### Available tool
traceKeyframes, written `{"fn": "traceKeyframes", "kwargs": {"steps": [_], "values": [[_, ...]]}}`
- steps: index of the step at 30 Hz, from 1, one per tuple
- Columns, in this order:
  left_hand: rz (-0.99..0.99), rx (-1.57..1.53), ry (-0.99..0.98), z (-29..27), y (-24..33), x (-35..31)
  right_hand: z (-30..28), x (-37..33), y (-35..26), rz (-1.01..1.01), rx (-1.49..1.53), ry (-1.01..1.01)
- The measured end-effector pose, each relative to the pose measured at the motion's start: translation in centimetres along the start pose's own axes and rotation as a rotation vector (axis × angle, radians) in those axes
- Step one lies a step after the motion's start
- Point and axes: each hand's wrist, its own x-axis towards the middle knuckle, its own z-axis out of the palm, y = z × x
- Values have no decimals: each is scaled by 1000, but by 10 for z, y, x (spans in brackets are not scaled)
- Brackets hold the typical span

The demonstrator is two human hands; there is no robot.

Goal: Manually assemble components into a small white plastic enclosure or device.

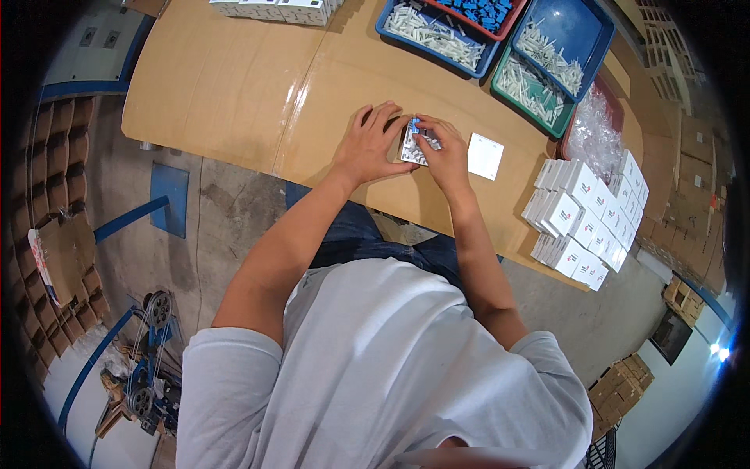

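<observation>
A small open box [408, 152] lies on the cardboard-covered table, packed with small white pieces and a few blue ones at its far end. My left hand [367, 148] steadies it from the left, with the thumb at its near edge and the index finger by its far edge. Over the right part of the box, my right hand [447, 160] has its thumb and fingers bent together at the contents. Whatever lies between those fingertips is too small to make out. Just right of that hand rests a flat white square [485, 156], resembling a lid or card.
A blue tray [384, 33] of white pieces, a red tray [512, 19] of blue pieces, another blue tray [598, 39] and a green tray [556, 131] stand at the far right. Clear plastic bags [595, 129] and stacked white boxes [586, 211] lie nearer.
</observation>
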Motion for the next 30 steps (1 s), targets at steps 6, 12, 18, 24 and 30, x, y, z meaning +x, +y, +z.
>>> {"fn": "traceKeyframes", "kwargs": {"steps": [6,12,18,24,30], "values": [[1,8,11,-1,1,-1,4,-1,-1,-26,36,51],[1,-22,20,-2,1,-1,5,-1,1,-20,48,47],[4,-9,20,-1,1,0,5,-2,4,-2,-14,18],[3,-9,24,0,1,0,8,-6,9,-71,-125,46],[-8,-14,2,0,1,-1,0,-8,-2,-109,-145,48]]}}
